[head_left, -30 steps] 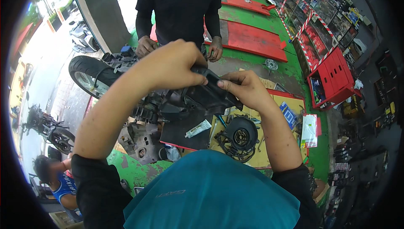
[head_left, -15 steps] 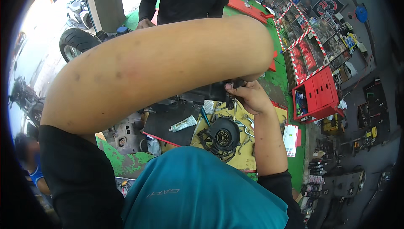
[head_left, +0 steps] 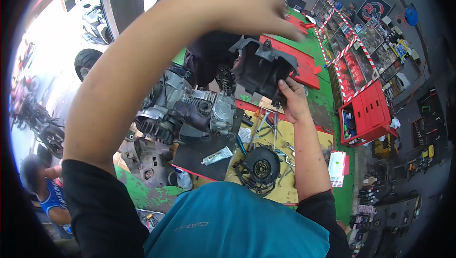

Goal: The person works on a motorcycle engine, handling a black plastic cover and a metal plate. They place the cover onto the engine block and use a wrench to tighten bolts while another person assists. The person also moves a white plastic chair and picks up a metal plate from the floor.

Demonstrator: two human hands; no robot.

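Note:
My right hand [head_left: 295, 100] grips the lower right edge of a black plastic cover [head_left: 263, 70], thumb on its face. The cover is hollow and tilted, held above the bench. My left hand [head_left: 266, 9] is raised above and beyond the cover, apart from it, its fingers smeared by motion. To the left of the cover stands a grey metal engine [head_left: 204, 111] with fins and a round casing. Below it a white tube [head_left: 217, 156] lies on a dark mat [head_left: 197, 151]. A round black fan-like part [head_left: 259, 165] rests on yellow sheeting.
Wrenches and other hand tools [head_left: 280, 151] lie around the round part. A metal casing [head_left: 147, 160] sits at the left. Across the bench stands a person in black [head_left: 209, 51]; another in blue [head_left: 50, 198] is far left. A red cabinet [head_left: 363, 113] stands at right.
My left arm has lifted away, uncovering the engine and the black cover. My left hand has parted from the cover, while my right hand still holds it, now in fuller view.

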